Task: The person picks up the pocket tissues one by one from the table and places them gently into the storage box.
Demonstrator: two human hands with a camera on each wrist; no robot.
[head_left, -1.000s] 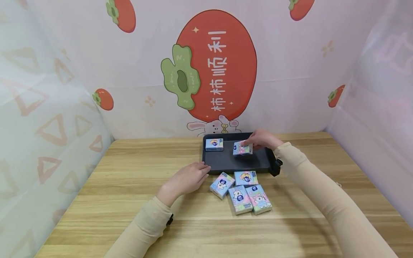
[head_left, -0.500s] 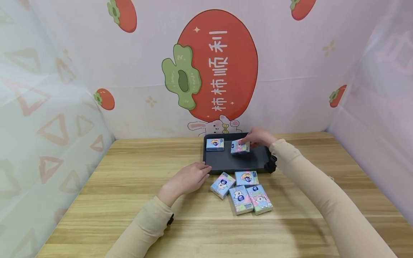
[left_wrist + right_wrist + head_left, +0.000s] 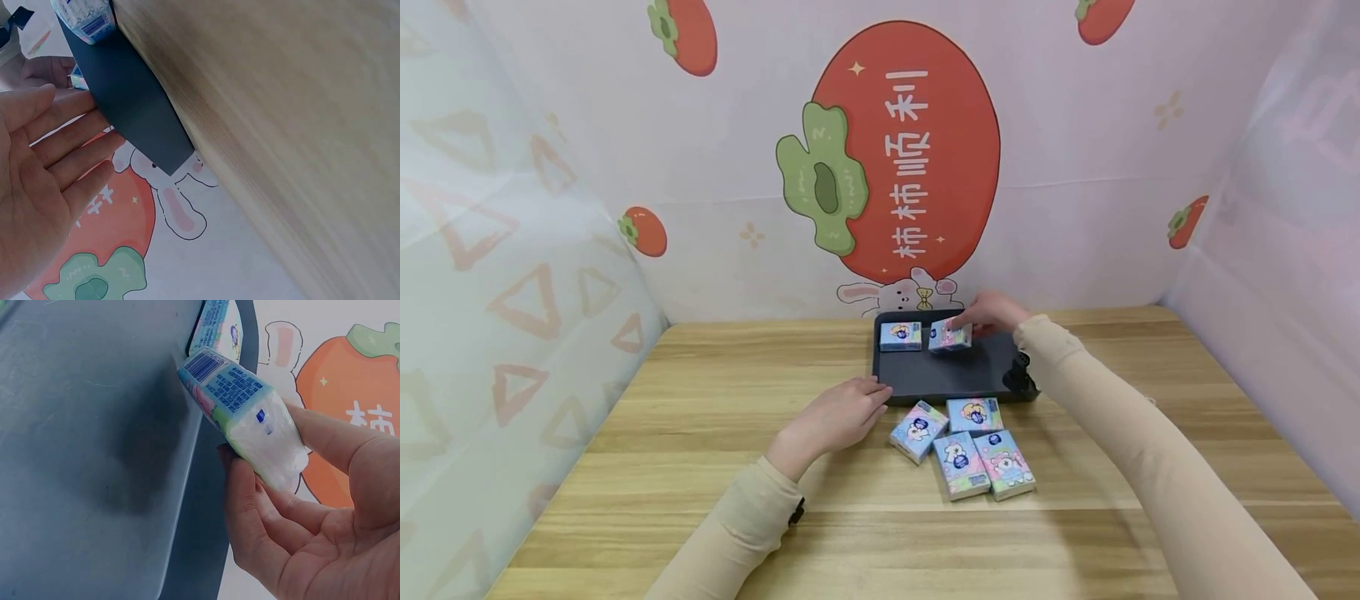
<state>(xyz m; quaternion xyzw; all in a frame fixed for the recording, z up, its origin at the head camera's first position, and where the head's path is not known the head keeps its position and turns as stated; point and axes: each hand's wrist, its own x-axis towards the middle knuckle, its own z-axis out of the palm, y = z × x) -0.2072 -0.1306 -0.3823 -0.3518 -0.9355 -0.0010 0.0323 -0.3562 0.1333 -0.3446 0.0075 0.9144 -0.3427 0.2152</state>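
Note:
My right hand pinches a small tissue pack with a blue and pink cartoon print over the dark grey tray. In the right wrist view the pack is tilted, its white end between thumb and fingers. Another tissue pack lies in the tray's back left corner. With fingers straight, my left hand touches the tray's front left corner; in the left wrist view its fingertips meet the tray's side.
Several more packs lie on the wooden table in front of the tray, among them a tilted one and a pack near the tray's front edge. A printed backdrop stands behind the table.
My right hand has moved left and slightly back with its tissue pack, closer to the pack in the corner. My left hand has stayed at the tray's corner.

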